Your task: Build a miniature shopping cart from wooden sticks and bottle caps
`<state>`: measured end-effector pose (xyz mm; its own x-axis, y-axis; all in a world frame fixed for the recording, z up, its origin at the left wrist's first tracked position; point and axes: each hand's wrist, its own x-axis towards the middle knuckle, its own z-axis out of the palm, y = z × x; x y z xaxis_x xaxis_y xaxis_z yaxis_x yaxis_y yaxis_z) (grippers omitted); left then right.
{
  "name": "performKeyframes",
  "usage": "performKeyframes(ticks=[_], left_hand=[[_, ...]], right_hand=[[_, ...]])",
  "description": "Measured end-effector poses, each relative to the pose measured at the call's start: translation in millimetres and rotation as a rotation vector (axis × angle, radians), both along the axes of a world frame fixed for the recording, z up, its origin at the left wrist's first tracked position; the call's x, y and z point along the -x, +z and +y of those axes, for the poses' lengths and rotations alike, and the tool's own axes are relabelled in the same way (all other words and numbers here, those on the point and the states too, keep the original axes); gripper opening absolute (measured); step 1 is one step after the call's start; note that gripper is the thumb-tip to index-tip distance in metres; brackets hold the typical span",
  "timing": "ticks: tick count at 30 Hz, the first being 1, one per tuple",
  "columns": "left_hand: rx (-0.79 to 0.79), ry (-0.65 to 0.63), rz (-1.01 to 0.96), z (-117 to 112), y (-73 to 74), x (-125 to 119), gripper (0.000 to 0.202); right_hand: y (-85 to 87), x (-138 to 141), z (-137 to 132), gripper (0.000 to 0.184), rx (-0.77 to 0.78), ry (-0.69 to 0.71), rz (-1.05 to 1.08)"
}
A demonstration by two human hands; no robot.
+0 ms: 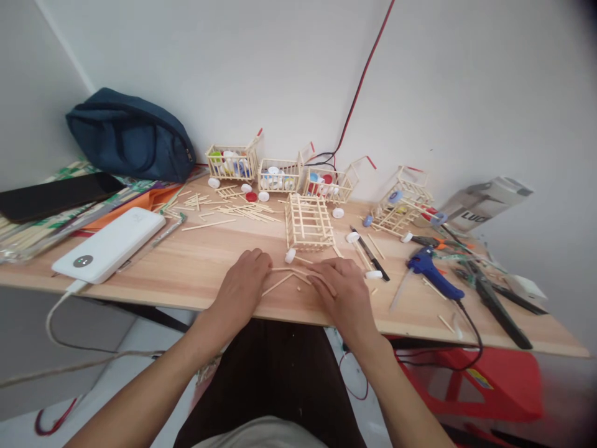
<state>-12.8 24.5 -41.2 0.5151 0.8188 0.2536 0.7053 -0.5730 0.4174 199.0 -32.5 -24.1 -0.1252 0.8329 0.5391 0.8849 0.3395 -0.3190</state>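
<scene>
My left hand [243,283] is closed near the table's front edge, its fingertips on one end of a thin wooden stick [283,269]. The stick's other end runs to the fingers of my right hand [342,286], which are pressed together over it. Another stick [278,284] lies slanting on the wood between my hands. Just beyond them stands a small basket frame made of sticks [310,224]. A white bottle cap [290,256] stands on edge in front of this frame, with a stick beside it. My fingers partly hide the held stick's ends.
Several little stick carts filled with caps, one of them a cart [232,163], line the wall. Loose sticks [252,211] are scattered behind my left hand. A blue glue gun [433,272], a black pen [370,254] and pliers lie right; a white power bank [109,244] and blue bag [133,134] left.
</scene>
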Motion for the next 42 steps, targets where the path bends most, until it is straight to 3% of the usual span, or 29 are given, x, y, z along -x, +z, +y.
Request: performKeyframes(ticks=[7,10,18,23,26,29,36,42], left_hand=[[0.020,-0.007,-0.068,4,0.9,1,0.013],[0.043,0.000,-0.109,3,6.8,2,0.018],[0.128,-0.007,-0.215,-6,24.8,8,0.019],[0.158,0.116,-0.320,-19,38.8,8,0.014],[0.175,0.232,-0.464,-30,43.2,8,0.008],[0.206,0.322,-0.608,-41,43.1,4,0.008],[0.319,0.296,-0.756,-60,33.4,-10,0.009],[0.448,0.271,-0.887,-68,26.9,-21,0.010]], right_hand=[[9.2,19,24,0.013,0.136,0.006,-0.298],[11.6,22,29,0.012,0.165,0.033,-0.311],[16.9,11,34,0.011,0.190,0.136,-0.070],[25.9,18,22,0.010,0.092,0.129,0.055],[29.6,25,9,0.012,0.064,0.051,0.215],[29.8,29,0,0.017,0.100,-0.043,0.348],[23.2,31,-13,0.020,0.164,-0.141,0.543],[7.1,26,-21,0.033,0.238,-0.097,0.907]])
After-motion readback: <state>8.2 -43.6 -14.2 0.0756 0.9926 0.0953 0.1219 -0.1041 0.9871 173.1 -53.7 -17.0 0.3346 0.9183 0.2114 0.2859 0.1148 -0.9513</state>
